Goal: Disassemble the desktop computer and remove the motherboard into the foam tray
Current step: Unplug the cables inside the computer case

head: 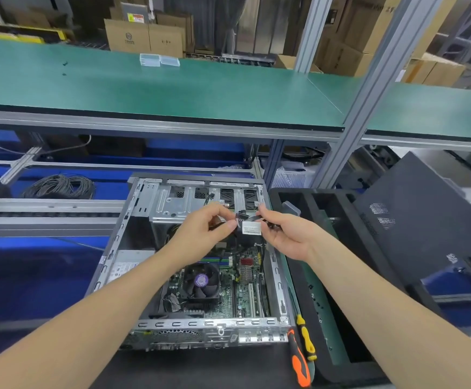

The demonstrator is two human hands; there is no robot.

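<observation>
**Lead:** Both your hands are up over the open case [209, 323], and each one pinches the same black cable [256, 219]. Your left hand [204, 230] nips it between thumb and fingertips. Your right hand [283, 234] holds it just beside the white label [251, 228]. The plug [242, 214] sticks up between them.

**Checker:** That is where I'd worry for you. The lower run of that cable drops out of sight behind your hands, so I cannot tell whether its other end is plugged into the board. If it is, and you pull up by the wire, you could strain the socket or tear a lead from the plug.

**Lead:** Mind the slack too. As I judge it, a loop could catch on the CPU fan [200, 280] or the drive cage [178, 200] as you lift it clear.

**Checker:** And where is the motherboard [247, 296] for you?

**Lead:** Flat in the bottom of the case, below your hands and nearer to your body, apart from both. It looks seated in the chassis, so to my eye it isn't ready to lift. The foam tray [307, 192] stands just beside the case on your right, past your right wrist. The two screwdrivers [298, 360] lie by its near edge; your forearm could sweep them off when you carry the board across
</observation>
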